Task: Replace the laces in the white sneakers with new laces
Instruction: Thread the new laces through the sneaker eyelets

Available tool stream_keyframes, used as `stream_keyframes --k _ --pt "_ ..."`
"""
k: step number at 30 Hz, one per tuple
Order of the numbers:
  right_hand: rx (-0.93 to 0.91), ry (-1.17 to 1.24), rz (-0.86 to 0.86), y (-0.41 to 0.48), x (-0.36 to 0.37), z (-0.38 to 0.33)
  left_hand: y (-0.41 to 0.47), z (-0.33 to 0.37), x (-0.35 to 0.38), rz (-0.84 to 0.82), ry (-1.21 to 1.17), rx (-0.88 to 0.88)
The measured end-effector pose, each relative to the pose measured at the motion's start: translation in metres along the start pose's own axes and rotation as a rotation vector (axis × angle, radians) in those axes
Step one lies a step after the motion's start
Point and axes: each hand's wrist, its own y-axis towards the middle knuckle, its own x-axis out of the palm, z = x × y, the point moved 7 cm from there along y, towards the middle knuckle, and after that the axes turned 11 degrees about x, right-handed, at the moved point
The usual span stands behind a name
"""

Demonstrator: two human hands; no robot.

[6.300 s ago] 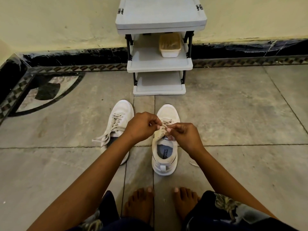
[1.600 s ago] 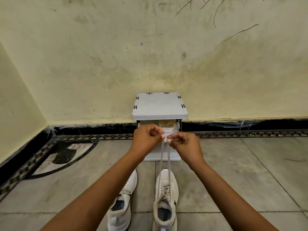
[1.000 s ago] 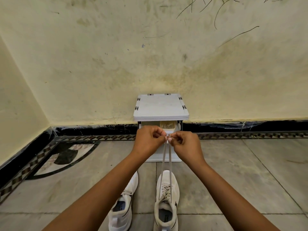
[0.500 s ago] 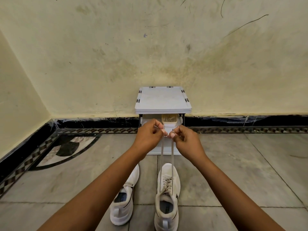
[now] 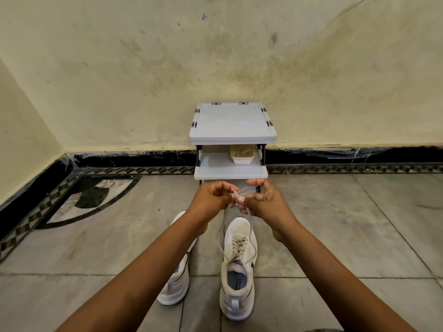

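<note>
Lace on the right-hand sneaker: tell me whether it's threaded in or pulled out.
Threaded in. The lace crisscrosses up the sneaker, and both ends rise to the left hand and right hand, which pinch them.

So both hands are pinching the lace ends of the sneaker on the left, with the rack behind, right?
Not quite. The head view shows the left hand and right hand pinching the ends of the lace that runs down to the right sneaker, not the left sneaker. The rack does stand behind.
</note>
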Motion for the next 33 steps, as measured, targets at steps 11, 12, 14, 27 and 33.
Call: stream_keyframes --k 11,12,14,27,33 --pt "0.087 0.115 0.002 0.007 -0.006 0.026 -0.009 -0.02 0.005 -0.18 -0.005 0.029" --pt "0.09 0.103 0.001 0.007 -0.005 0.028 -0.01 -0.022 0.005 -0.168 0.002 0.013" --pt "0.091 0.037 -0.029 0.007 0.0 0.033 -0.01 -0.025 0.002 -0.114 0.014 -0.029" --pt "-0.52 -0.761 -0.032 -0.007 0.011 0.018 -0.018 -0.051 0.007 -0.104 0.001 -0.32" --pt "-0.558 -0.751 0.005 -0.006 0.009 0.025 -0.022 -0.056 0.011 -0.24 0.027 -0.379"
